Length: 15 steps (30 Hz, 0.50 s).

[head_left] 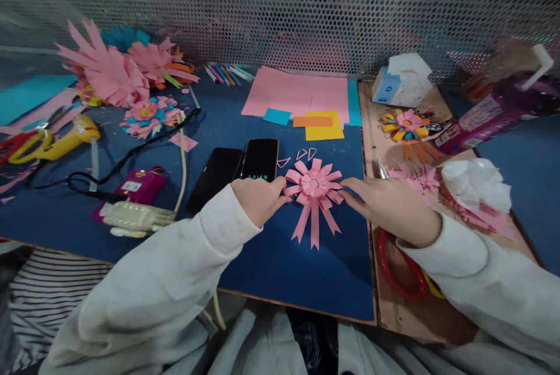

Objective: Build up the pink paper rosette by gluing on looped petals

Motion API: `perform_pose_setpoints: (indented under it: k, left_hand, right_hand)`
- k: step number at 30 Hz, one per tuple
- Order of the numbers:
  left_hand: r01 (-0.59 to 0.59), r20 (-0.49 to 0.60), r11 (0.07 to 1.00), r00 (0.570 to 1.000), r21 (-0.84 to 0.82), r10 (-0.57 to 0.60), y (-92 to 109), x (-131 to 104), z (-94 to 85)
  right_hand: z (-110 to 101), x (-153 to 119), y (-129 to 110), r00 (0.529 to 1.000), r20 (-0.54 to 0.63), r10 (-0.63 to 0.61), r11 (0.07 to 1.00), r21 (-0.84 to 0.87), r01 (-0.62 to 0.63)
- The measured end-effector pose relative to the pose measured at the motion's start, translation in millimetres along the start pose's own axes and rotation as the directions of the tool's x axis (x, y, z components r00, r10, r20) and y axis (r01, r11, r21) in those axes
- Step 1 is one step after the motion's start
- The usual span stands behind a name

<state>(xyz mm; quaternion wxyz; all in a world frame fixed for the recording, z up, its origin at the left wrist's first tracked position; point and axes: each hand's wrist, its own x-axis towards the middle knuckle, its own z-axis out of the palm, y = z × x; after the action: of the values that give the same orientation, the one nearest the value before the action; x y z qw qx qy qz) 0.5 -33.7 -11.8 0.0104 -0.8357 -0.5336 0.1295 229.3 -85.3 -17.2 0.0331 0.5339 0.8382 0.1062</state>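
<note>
Watching remotely, I logged the pink paper rosette (315, 185) midway between left hand (259, 199) and right hand (389, 204) — streamers (314, 228) trailing nearward, fingers (280, 186) pinched narrow at opposite petals (331, 185).

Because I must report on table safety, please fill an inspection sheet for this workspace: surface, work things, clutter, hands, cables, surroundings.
Surface: blue tabletop, brown board at its right.
Job's things: pink paper flower with notched tails; small pink loops beyond it.
Clutter: two phones, yellow glue gun, tissue box, purple bottle.
Hands: left hand pinches the flower's left edge; right hand at its right edge, grip unclear.
Cables: black cable and pale cable on the left side.
Surroundings: perforated metal panel behind; striped cloth below, left.
</note>
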Motion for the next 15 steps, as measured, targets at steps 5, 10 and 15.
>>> perform_pose_setpoints:
  k: [5, 10, 15]
  left_hand:
    - [0.002, -0.005, 1.000, 1.000, -0.007, -0.002, 0.5, -0.3, -0.7]
    - [0.013, 0.009, 1.000, 1.000, -0.008, -0.013, 1.2, -0.5, -1.7]
    - [0.015, 0.009, 1.000, 1.000, -0.011, -0.015, 1.2, -0.3, -1.3]
  right_hand:
    - [-1.6, -2.0, -4.4, 1.000, -0.029, 0.005, 1.000, -0.014, -0.006]
    - [0.4, -3.9, -5.9, 0.999, -0.047, -0.020, 0.998, -0.056, 0.017]
    - [1.7, -4.2, -5.6, 0.999, -0.034, -0.037, 0.998, -0.046, 0.036]
